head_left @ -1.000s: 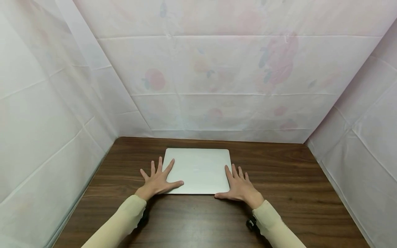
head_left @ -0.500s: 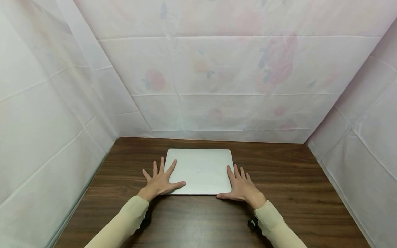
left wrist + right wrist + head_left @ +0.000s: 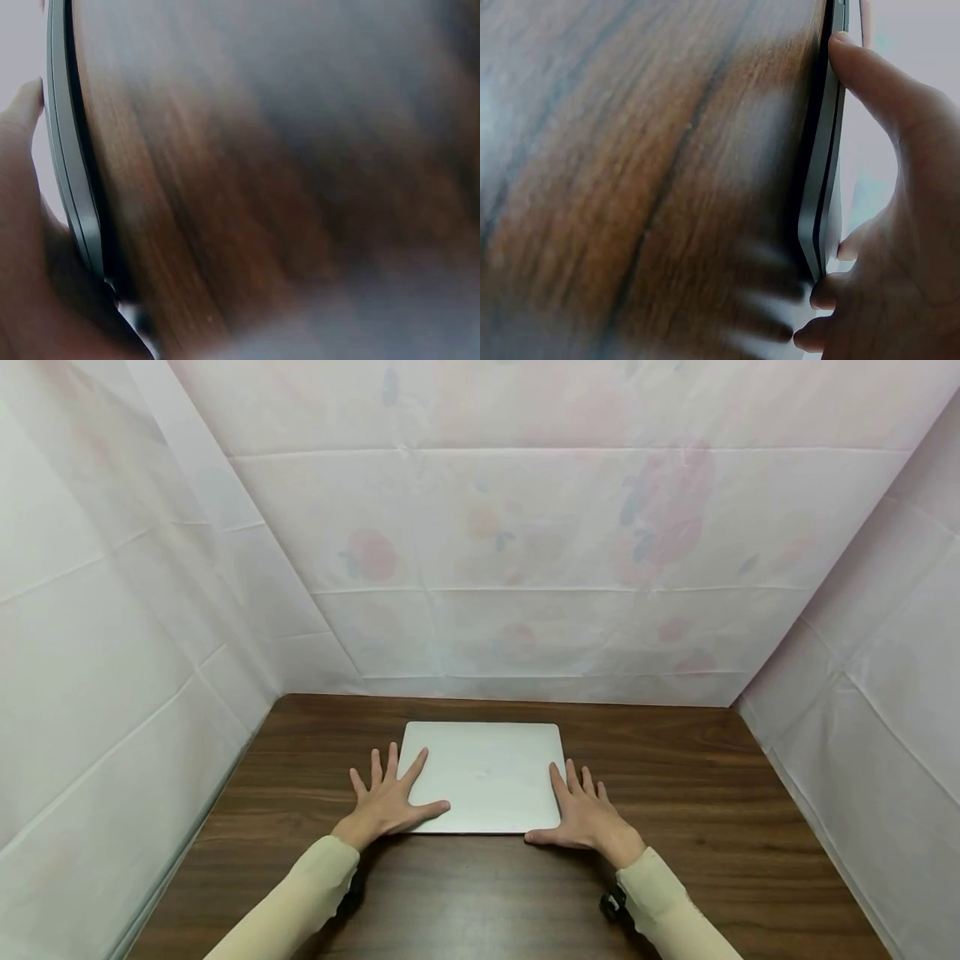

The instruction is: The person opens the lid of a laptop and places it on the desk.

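Observation:
A closed silver laptop [image 3: 487, 777] lies flat on the brown wooden table [image 3: 480, 893], its thin grey front edge [image 3: 67, 150] showing in the left wrist view. My left hand [image 3: 382, 806] is spread over its left front corner, thumb and index finger on the lid, the other fingers fanned out past the left side. At the right front corner is my right hand [image 3: 588, 818], fingers spread. Its index finger touches the lid's right edge, and in the right wrist view its thumb [image 3: 870, 71] lies against the laptop's front edge. Both hands' palms are partly hidden.
A pale curtain [image 3: 525, 568] with faded fruit prints hangs behind the table. White sheets [image 3: 112, 693] close in the left side and another sheet [image 3: 885, 693] the right. Dark wrist straps [image 3: 613, 906] show beneath the cream sleeves.
The laptop and both hands shifted slightly right between the first and second frames. Since then the hands have stayed nearly still on it, and the whole view has moved a little.

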The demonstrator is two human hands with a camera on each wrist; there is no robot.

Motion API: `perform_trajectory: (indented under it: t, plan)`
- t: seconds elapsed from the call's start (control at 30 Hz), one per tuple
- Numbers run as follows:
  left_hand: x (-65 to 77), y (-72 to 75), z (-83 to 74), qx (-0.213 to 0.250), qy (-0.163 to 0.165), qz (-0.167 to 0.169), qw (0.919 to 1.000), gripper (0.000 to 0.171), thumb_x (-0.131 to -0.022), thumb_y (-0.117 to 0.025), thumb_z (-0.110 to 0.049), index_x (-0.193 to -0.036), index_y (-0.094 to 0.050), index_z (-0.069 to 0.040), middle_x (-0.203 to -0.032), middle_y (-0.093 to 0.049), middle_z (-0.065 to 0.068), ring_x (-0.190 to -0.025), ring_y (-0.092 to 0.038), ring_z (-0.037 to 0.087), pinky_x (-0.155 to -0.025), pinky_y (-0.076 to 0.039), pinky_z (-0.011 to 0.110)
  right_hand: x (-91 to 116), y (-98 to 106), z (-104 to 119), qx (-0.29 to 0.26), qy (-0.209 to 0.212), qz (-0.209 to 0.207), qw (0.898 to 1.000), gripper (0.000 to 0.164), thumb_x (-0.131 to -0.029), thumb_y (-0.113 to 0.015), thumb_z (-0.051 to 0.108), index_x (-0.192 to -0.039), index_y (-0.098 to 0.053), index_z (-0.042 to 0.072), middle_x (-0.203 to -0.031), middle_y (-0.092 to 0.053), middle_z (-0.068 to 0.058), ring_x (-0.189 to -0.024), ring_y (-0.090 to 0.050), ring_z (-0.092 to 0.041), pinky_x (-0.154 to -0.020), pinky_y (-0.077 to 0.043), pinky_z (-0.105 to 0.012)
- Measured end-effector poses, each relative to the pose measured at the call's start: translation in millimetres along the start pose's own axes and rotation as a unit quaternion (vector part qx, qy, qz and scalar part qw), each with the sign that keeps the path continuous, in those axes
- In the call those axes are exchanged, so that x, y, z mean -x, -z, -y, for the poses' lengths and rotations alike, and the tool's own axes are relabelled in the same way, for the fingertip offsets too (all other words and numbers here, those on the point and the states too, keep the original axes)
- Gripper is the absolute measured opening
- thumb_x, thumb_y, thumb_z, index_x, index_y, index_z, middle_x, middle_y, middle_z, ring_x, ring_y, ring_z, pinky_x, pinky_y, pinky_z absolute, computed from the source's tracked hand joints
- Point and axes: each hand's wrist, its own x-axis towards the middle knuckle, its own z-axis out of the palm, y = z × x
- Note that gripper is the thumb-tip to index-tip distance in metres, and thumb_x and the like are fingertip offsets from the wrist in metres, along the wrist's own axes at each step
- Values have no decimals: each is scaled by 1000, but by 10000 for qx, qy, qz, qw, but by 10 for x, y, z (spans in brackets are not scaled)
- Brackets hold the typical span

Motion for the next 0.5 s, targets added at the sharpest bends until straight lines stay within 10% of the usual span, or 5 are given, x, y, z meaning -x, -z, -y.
perform_trajectory:
  t: [0.5]
  plan:
    - [-11, -4, -82, -41, 43, 103, 9999, 106, -81, -49, -90, -166, -11, -39, -172, 12, 21, -155, 16, 53, -107, 17, 84, 40, 35, -47, -86, -102, 45, 9999, 130, -74, -69, 84, -167, -13, 12, -171, -6, -25, -155, -9, -54, -120, -15, -73]
